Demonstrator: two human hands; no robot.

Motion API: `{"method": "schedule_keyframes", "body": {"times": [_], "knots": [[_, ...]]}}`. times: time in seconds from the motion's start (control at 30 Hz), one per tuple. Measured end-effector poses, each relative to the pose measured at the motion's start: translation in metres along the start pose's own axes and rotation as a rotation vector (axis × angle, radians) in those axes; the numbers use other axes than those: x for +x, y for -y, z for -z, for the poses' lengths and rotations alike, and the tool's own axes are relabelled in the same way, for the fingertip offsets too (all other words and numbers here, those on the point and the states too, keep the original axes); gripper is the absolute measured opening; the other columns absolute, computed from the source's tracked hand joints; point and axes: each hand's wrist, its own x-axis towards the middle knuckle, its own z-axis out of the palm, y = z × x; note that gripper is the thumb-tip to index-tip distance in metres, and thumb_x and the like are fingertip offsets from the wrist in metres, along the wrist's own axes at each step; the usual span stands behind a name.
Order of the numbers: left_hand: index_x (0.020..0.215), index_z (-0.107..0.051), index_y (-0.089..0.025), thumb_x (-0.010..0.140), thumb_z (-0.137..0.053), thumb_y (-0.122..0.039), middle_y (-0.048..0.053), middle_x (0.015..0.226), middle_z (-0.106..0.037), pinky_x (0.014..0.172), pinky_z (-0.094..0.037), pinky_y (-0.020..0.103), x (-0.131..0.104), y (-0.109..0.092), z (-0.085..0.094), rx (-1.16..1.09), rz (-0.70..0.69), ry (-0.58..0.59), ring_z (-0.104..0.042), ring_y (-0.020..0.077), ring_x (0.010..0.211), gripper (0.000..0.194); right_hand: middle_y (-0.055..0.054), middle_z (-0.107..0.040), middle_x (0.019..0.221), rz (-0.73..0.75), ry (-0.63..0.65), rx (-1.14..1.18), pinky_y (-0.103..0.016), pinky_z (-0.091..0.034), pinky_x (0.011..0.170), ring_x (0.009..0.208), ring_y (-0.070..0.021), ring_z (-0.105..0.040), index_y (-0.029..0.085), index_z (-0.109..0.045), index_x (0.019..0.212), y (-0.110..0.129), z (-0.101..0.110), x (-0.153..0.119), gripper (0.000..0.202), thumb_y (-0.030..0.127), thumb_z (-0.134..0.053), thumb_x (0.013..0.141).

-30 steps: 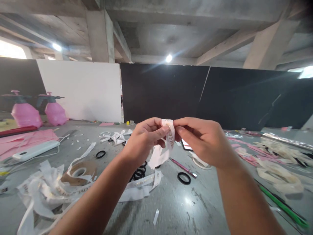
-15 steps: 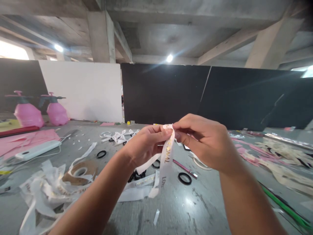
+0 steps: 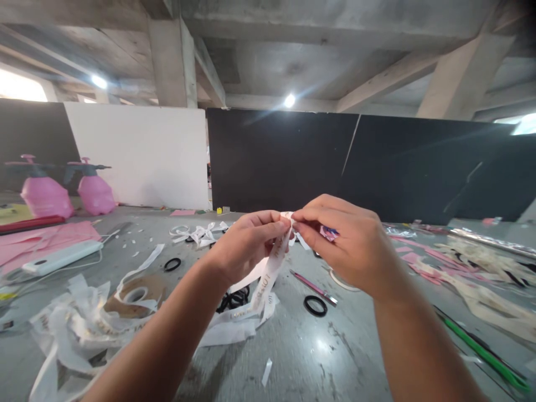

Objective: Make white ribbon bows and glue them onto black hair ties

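Between my two hands, above the middle of the table, is a white ribbon (image 3: 270,272) printed with gold lettering. My left hand (image 3: 251,241) pinches its upper part between thumb and fingers. Close beside it, the thumb and forefinger of my right hand (image 3: 341,234) grip the same ribbon where it gathers into a small loop. From the fingers the ribbon hangs down to the tabletop, where more of it lies folded. Black elastic rings (image 3: 233,300) lie in a heap partly behind it. A single black ring (image 3: 315,306) and a pink pen-like tool (image 3: 314,287) rest below my right hand.
Left, a ribbon roll (image 3: 136,295) sits by a tangle of white ribbon (image 3: 79,329). Tied white bows (image 3: 203,234) lie behind my left hand. Two pink spray bottles (image 3: 95,192) stand at the back left. Cream strips (image 3: 477,285) and a green-handled tool (image 3: 486,349) lie at the right.
The ribbon's hanging end has swung left and twisted, covering more of the folded ribbon below. Both hands have drawn slightly closer together at the loop and still pinch it.
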Motion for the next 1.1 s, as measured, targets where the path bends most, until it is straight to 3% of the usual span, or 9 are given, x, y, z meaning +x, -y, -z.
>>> {"method": "schedule_keyframes", "body": {"times": [0.2, 0.3, 0.43, 0.57, 0.73, 0.8, 0.97, 1.1], "knots": [[0.079, -0.058, -0.014, 0.081, -0.067, -0.023, 0.0, 0.066, -0.055, 0.059, -0.039, 0.025, 0.0, 0.002, -0.001, -0.042, -0.013, 0.008, -0.052, 0.0096, 0.057, 0.013, -0.004, -0.067, 0.083, -0.051, 0.0, 0.073, -0.028, -0.047, 0.067, 0.073, -0.0135, -0.06, 0.017, -0.068, 0.086, 0.0, 0.0, 0.001, 0.011, 0.012, -0.058, 0.09], [0.078, -0.057, -0.014, 0.082, -0.066, -0.022, -0.001, 0.065, -0.054, 0.058, -0.039, 0.024, 0.001, 0.002, -0.002, 0.066, -0.053, -0.049, -0.05, 0.0089, 0.057, 0.013, -0.003, -0.067, 0.081, -0.212, 0.042, 0.241, -0.027, -0.046, 0.062, 0.069, -0.013, -0.06, 0.017, -0.068, 0.091, -0.003, -0.002, 0.001, 0.008, 0.022, -0.062, 0.089], [0.079, -0.059, -0.013, 0.082, -0.066, -0.015, 0.001, 0.071, -0.059, 0.062, -0.043, 0.024, 0.003, 0.005, -0.004, 0.313, -0.157, -0.182, -0.053, 0.0089, 0.063, 0.008, 0.0, -0.062, 0.069, -0.448, 0.121, 0.412, -0.025, -0.041, 0.051, 0.058, -0.0115, -0.056, 0.017, -0.067, 0.088, -0.01, -0.009, 0.001, 0.019, 0.036, -0.068, 0.085], [0.088, -0.063, -0.013, 0.081, -0.066, -0.012, 0.004, 0.079, -0.065, 0.069, -0.048, 0.026, 0.007, 0.01, -0.003, 0.389, -0.209, -0.261, -0.06, 0.012, 0.073, 0.008, -0.001, -0.063, 0.064, -0.582, -0.009, 0.363, -0.025, -0.041, 0.051, 0.056, -0.0114, -0.055, 0.017, -0.067, 0.077, -0.018, -0.019, 0.001, 0.019, 0.034, -0.068, 0.085], [0.108, -0.062, -0.012, 0.083, -0.064, -0.013, 0.004, 0.079, -0.065, 0.068, -0.048, 0.027, 0.009, 0.01, 0.002, 0.429, -0.143, -0.331, -0.061, 0.0132, 0.072, 0.026, -0.003, -0.069, 0.07, -0.649, -0.146, 0.65, -0.029, -0.052, 0.061, 0.064, -0.0156, -0.066, 0.017, -0.066, 0.083, -0.026, -0.03, -0.001, 0.012, 0.029, -0.07, 0.083], [0.108, -0.064, -0.013, 0.084, -0.063, -0.015, 0.005, 0.083, -0.067, 0.072, -0.049, 0.028, 0.008, 0.009, 0.005, 0.438, -0.112, -0.258, -0.063, 0.0148, 0.076, 0.024, -0.003, -0.069, 0.069, -0.657, -0.203, 0.651, -0.029, -0.053, 0.059, 0.063, -0.0157, -0.066, 0.018, -0.066, 0.083, -0.029, -0.032, -0.002, 0.011, 0.028, -0.07, 0.083], [0.088, -0.07, -0.016, 0.083, -0.065, -0.027, 0.005, 0.081, -0.068, 0.07, -0.046, 0.032, 0.003, 0.008, 0.01, 0.522, 0.066, 0.129, -0.06, 0.0172, 0.074, 0.013, -0.004, -0.07, 0.072, -0.652, -0.408, 0.467, -0.031, -0.055, 0.055, 0.061, -0.0174, -0.067, 0.019, -0.065, 0.084, -0.043, -0.026, -0.002, 0.01, 0.028, -0.069, 0.082], [0.08, -0.067, -0.016, 0.086, -0.063, -0.032, 0.002, 0.07, -0.06, 0.06, -0.039, 0.027, 0.003, 0.009, 0.009, 0.55, 0.165, 0.244, -0.051, 0.0126, 0.062, 0.018, -0.003, -0.068, 0.066, -0.682, -0.523, 0.349, -0.034, -0.053, 0.051, 0.054, -0.0185, -0.065, 0.022, -0.057, 0.078, -0.063, -0.016, -0.004, 0.013, 0.022, -0.069, 0.078]]}}
